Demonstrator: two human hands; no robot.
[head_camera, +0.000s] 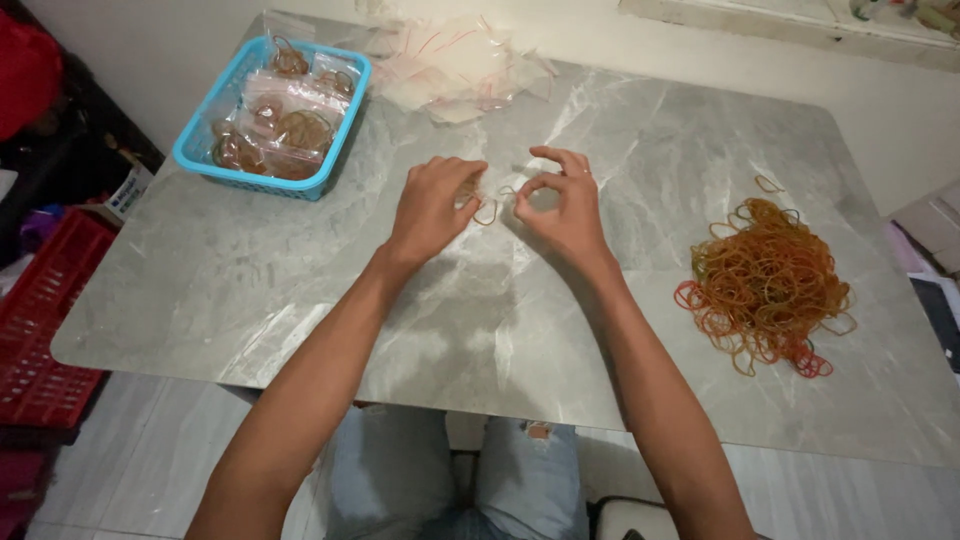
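Note:
My left hand (432, 208) and my right hand (562, 205) meet at the middle of the grey marble table (300, 280). Between them is a small clear plastic bag (495, 190) with a few rubber bands (487, 210) at its mouth. My left hand's fingers curl over the bag's left edge. My right hand pinches at the bag's right side with thumb and forefinger. A big loose heap of orange and red rubber bands (765, 285) lies to the right of my right hand.
A blue plastic basket (200, 150) with several filled clear bags stands at the back left. A pile of empty clear bags (455, 65) lies at the back centre. A red crate (40, 320) sits on the floor to the left.

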